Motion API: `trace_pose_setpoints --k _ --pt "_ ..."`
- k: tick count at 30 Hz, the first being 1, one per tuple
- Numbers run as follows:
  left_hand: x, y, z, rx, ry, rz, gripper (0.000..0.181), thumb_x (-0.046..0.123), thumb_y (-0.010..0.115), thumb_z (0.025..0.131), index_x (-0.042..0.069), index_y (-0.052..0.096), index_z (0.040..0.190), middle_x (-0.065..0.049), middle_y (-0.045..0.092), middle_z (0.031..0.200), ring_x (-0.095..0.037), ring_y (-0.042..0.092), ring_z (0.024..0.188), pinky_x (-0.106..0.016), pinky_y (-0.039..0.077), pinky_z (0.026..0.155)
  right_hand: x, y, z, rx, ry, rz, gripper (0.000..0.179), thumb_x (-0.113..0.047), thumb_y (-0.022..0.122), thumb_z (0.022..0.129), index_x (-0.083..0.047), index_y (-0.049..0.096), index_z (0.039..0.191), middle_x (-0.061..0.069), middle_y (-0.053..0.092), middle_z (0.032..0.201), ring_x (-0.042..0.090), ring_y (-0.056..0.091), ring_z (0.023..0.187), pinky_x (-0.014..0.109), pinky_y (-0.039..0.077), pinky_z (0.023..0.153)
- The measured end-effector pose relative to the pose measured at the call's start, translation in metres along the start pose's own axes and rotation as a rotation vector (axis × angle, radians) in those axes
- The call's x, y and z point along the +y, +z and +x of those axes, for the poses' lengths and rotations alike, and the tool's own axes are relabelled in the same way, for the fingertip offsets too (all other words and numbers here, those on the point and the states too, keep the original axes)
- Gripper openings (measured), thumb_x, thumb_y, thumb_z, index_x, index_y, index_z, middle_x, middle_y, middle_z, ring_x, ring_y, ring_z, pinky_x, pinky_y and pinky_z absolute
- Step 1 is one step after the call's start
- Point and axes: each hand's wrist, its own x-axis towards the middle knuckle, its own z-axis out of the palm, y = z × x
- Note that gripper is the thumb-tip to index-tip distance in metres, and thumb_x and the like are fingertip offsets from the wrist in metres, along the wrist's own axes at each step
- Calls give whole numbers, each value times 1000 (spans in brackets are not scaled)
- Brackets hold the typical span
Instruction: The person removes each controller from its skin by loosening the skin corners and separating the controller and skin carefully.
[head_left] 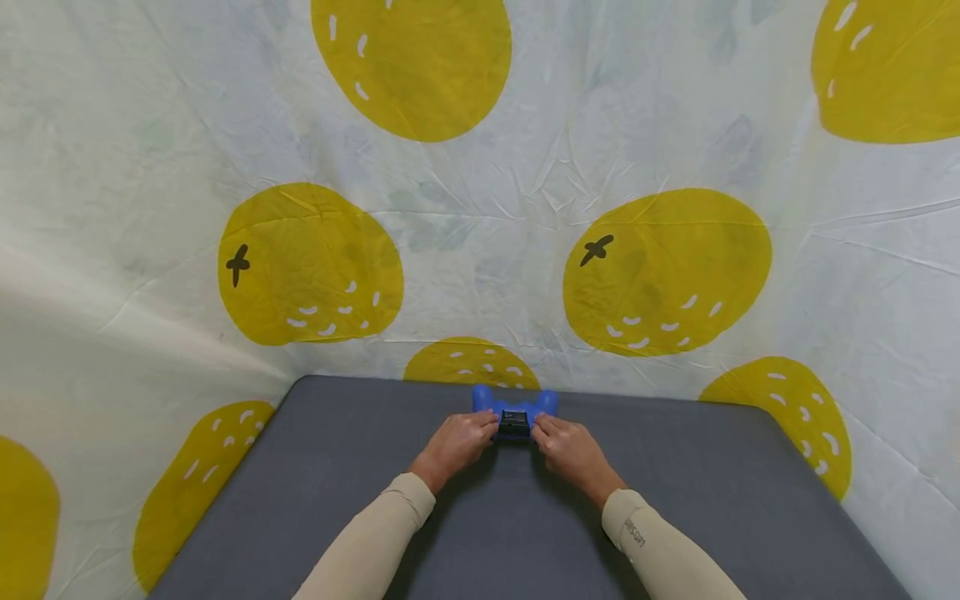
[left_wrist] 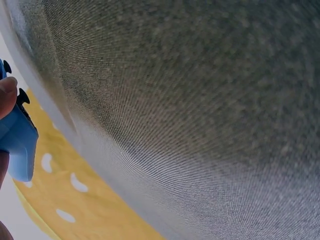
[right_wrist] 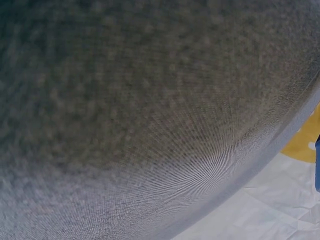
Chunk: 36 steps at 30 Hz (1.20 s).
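Observation:
A blue game controller (head_left: 542, 403) is held between both hands near the far edge of the table, its two grips pointing away from me and a black panel in its middle facing me. My left hand (head_left: 459, 442) pinches its left side. On the opposite side, my right hand (head_left: 576, 454) pinches the other end. In the left wrist view, the controller (left_wrist: 20, 142) shows at the left edge with black thumbsticks, a thumb over it and fingers beneath. Only a sliver of the blue controller (right_wrist: 318, 165) enters the right wrist view, where the right hand is out of frame.
A dark grey cloth-covered table (head_left: 345, 483) lies under both forearms. Behind it and along its sides hangs a white sheet (head_left: 480, 275) printed with large yellow fruit.

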Motion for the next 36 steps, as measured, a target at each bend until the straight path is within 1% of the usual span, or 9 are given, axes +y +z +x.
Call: trace_pose_setpoints --k 8,12,16,20,27,31,36 --pt "2 2 -1 -33 -12 4 25 23 92 78 16 79 99 3 79 112 -12 76 106 -25 62 86 -1 0 0 -20 -1 8 25 -1 86 69 -5 71 89 8 79 96 19 77 86 32 64 69" --pt "2 4 -2 -23 -2 18 25 23 92 78 16 78 98 3 79 111 -12 77 105 -25 62 85 -2 1 -1 -22 0 10 26 -1 87 69 -5 71 89 8 78 96 20 77 86 32 64 68" --pt "2 5 -2 -11 7 25 22 20 92 78 16 78 95 4 79 108 -11 77 102 -24 62 84 -2 4 -3 -21 2 19 20 -1 83 73 -7 71 87 7 77 95 19 76 84 32 63 67" --pt "2 5 -2 -11 2 18 20 18 91 79 16 79 94 5 79 107 -10 77 101 -24 62 84 -2 6 -3 -20 4 29 17 0 80 75 -7 71 87 7 77 95 19 76 84 32 63 66" --pt "2 7 -1 -31 -5 9 19 19 91 79 17 79 94 5 78 107 -10 77 99 -24 62 82 -1 8 -4 -27 6 35 20 0 83 72 -7 71 87 7 77 94 19 76 83 33 62 65" --pt "1 9 -2 -43 -13 0 20 21 91 78 17 78 93 6 78 106 -10 77 97 -24 62 80 0 8 -3 -35 8 39 20 -1 84 72 -8 70 85 6 76 93 18 75 80 33 61 62" --pt "1 11 -2 -50 -19 -16 20 20 91 78 17 78 92 6 78 106 -9 77 94 -24 62 78 0 8 -2 -58 5 42 20 -1 84 72 -8 70 84 6 77 93 18 75 81 33 62 63"
